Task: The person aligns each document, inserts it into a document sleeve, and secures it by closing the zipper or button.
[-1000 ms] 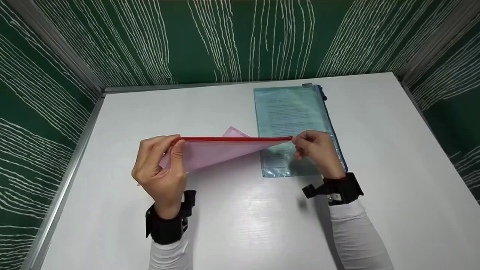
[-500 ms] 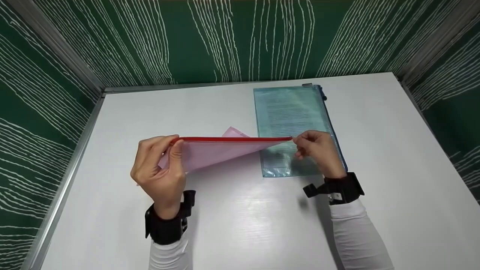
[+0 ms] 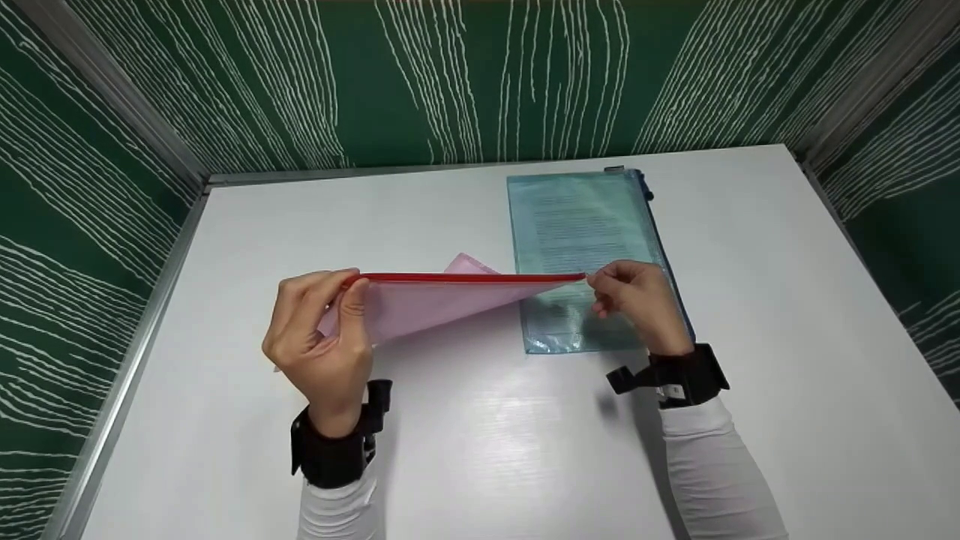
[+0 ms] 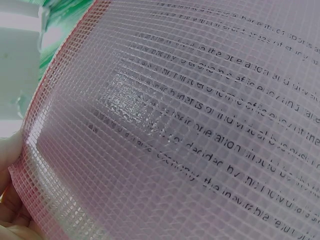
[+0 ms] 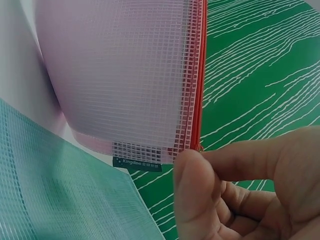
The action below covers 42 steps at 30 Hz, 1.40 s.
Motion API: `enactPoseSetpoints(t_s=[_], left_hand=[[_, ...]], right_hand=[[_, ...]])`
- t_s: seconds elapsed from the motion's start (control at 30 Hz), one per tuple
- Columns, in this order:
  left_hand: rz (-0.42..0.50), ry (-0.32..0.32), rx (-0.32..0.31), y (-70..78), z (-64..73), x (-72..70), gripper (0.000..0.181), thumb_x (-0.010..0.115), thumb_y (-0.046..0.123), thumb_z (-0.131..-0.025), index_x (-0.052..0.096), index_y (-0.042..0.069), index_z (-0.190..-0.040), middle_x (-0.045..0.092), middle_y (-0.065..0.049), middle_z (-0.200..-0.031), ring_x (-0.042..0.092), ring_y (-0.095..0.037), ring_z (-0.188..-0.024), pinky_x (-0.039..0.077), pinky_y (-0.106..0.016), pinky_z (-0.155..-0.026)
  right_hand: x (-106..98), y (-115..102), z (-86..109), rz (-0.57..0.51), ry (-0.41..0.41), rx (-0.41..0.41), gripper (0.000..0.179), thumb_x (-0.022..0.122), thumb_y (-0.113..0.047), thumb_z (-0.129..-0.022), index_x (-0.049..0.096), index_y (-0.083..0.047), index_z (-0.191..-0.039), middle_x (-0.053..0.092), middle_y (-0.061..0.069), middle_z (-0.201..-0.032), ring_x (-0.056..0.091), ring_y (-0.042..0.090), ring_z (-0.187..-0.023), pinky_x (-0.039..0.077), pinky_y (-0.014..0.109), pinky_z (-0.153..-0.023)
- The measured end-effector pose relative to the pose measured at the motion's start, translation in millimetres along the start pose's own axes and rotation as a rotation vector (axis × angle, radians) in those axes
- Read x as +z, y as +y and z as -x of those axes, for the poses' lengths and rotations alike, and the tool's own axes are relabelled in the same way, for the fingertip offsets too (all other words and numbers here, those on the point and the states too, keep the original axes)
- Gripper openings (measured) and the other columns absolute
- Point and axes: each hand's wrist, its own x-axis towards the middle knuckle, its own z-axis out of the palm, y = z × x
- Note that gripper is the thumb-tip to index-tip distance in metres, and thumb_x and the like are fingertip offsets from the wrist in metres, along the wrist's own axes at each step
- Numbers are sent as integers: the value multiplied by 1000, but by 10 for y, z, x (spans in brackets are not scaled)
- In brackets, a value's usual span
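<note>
A pink mesh zipper pouch (image 3: 420,304) with a red zipper edge (image 3: 465,278) is stretched level between my two hands above the table. My left hand (image 3: 319,334) pinches its left end between thumb and fingers. At the opposite end, my right hand (image 3: 634,300) pinches the zipper corner with thumb and forefinger. Printed paper (image 4: 215,125) shows through the mesh in the left wrist view. A dark label tab (image 5: 137,162) sticks out beside the right fingertips. The zipper runs straight and looks closed in the right wrist view.
A blue-green mesh zipper pouch (image 3: 577,225) with printed paper inside lies flat on the white table (image 3: 480,450), partly under my right hand. Green panels (image 3: 360,75) with white wavy lines stand behind the table and along its sides.
</note>
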Motion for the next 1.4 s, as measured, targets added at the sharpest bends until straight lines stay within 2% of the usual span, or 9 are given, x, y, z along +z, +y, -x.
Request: enactPoseSetpoints(t_s=[0.2,0.6,0.83,1.1,1.27,1.4], left_hand=[[-5,-2,4,0,-8,-4,10,84,-6,-78,79,-3,-86,69,-15,-80,62,-17,-76,49,-22,-73],[5,5,-11,-4,0,9,15,83,-13,-75,79,-4,-86,69,-16,-80,62,-16,-78,49,-21,-74],[23,-11,-17,1,1,17,14,83,-12,-76,79,-4,-86,69,-16,-80,60,-15,-76,47,-22,-72],[33,-8,-15,32,10,20,12,83,-11,-77,79,-4,-86,68,-15,-80,58,-16,-74,46,-23,-70],[47,10,-12,50,19,31,15,82,-14,-75,79,-4,-86,67,-16,-79,57,-14,-74,45,-21,-69],[55,13,-12,57,24,34,15,82,-15,-75,78,-5,-86,67,-17,-79,57,-14,-74,45,-20,-69]], right_hand=[[-13,2,-7,-6,2,14,23,69,-10,-99,63,12,-100,60,5,-75,66,12,-60,58,26,-59],[-16,14,-15,-6,9,-3,21,67,-9,-100,63,12,-99,59,5,-76,65,12,-60,57,25,-59],[-11,-12,2,-1,42,-15,23,65,-9,-100,62,14,-102,61,5,-79,65,12,-61,58,26,-60],[30,-26,7,-7,64,-45,16,66,-12,-101,67,4,-100,66,4,-79,66,13,-63,60,28,-64],[113,-65,37,-17,7,-59,16,65,-12,-102,68,4,-100,66,7,-78,67,14,-63,60,29,-63],[213,-123,97,-12,-111,-58,26,61,-14,-105,68,10,-100,67,11,-80,68,16,-64,60,30,-64]])
